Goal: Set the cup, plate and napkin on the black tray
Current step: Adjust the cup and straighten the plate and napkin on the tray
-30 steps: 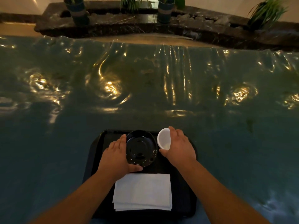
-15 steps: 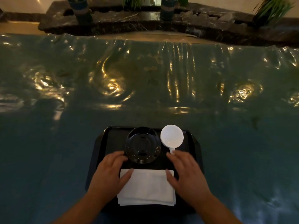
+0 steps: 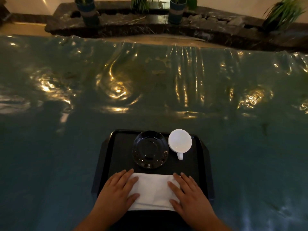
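A black tray [image 3: 116,147] lies on the table near its front edge. On its far half sits a glossy black plate [image 3: 150,149], and a white cup [image 3: 180,142] stands upright just right of it, handle toward me. A folded white napkin [image 3: 153,191] lies on the tray's near half. My left hand [image 3: 116,194] rests flat on the napkin's left edge, fingers spread. My right hand [image 3: 191,195] lies flat on its right edge, fingers spread too. Neither hand grips anything.
The table [image 3: 150,89] is covered with a wrinkled, shiny teal plastic sheet that reflects lamps. Beyond its far edge runs a dark stone ledge [image 3: 150,22] with several potted plants [image 3: 87,10].
My left hand left the plate and my right hand let go of the cup. Both hands drew back toward me and now lie flat on the napkin's two sides.
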